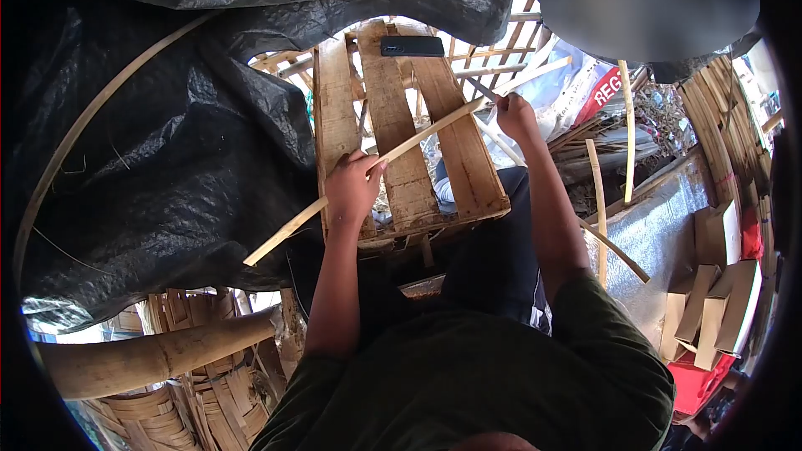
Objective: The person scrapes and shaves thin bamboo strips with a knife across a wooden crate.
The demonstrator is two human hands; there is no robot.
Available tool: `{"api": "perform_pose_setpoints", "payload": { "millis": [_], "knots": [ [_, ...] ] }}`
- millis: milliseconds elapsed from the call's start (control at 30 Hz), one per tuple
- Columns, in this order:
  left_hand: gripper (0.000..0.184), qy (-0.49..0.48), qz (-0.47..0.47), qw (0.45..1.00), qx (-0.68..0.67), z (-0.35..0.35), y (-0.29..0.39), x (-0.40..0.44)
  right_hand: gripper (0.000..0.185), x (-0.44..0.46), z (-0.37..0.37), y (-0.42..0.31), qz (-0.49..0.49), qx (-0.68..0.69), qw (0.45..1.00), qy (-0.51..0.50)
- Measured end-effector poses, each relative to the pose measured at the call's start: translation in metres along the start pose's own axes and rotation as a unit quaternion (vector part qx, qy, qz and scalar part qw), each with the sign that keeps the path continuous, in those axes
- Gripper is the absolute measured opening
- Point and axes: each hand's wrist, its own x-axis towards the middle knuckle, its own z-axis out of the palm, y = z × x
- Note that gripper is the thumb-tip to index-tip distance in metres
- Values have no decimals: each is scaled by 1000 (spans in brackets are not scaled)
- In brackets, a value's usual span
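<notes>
A long, pale bamboo strip slants across a slatted wooden bench, its near end sticking out at the lower left. My left hand is closed around the strip over the bench's left slat. In my closed right hand is a knife; its grey blade points up and left, close to the strip's far part. The handle is hidden by my fingers. A dark phone lies at the far end of the bench.
Black plastic sheeting hangs on the left and overhead. More bamboo strips stand at the right. Cardboard boxes sit at the lower right, and a thick bamboo pole crosses the lower left. A printed sack lies beyond my right hand.
</notes>
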Motion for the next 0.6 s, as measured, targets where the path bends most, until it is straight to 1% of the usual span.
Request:
{"api": "perform_pose_setpoints", "payload": {
  "millis": [33,67,133,167,200,267,300,333,400,433,467,500,533,567,600],
  "knots": [
    [17,-3,-1,1000,-2,2,-2,0,27,2,0,5,23,-68,997,-27],
    [17,-15,-15,1000,7,1,-1,1,27,4,2,8,25,-72,997,-29],
    [17,-31,-33,999,14,0,1,-1,42,2,9,12,110,-27,992,-57],
    [17,-29,-30,999,20,0,1,0,39,-4,17,15,60,-86,994,-32],
    [17,-26,-26,999,28,1,0,1,39,-15,23,9,16,-37,999,-36],
    [17,-19,-17,999,30,3,-2,1,39,-26,36,-2,-16,-19,999,-21],
    [17,-15,-13,999,25,2,-2,1,41,-19,32,6,-17,-19,998,-55],
    [18,-10,-10,1000,20,2,-2,1,44,-9,43,38,-55,-54,996,-45],
    [17,-22,-17,999,22,-1,0,2,46,12,19,44,32,-135,989,-41],
    [17,-29,-21,999,23,-2,2,2,46,15,12,37,142,-102,981,-86],
    [17,-28,-21,999,22,-4,4,5,46,12,18,33,141,-103,981,-86],
    [17,-42,-35,998,33,-5,5,6,45,0,26,28,-37,-145,986,-69],
    [16,-59,-50,996,44,-6,6,5,45,-12,35,23,-213,-183,958,-52],
    [16,-61,-52,996,42,-5,5,3,43,-17,30,-2,-16,-124,985,-119],
    [16,-62,-52,995,51,-4,5,3,43,-12,28,9,-14,-125,985,-119]
  ]
}}
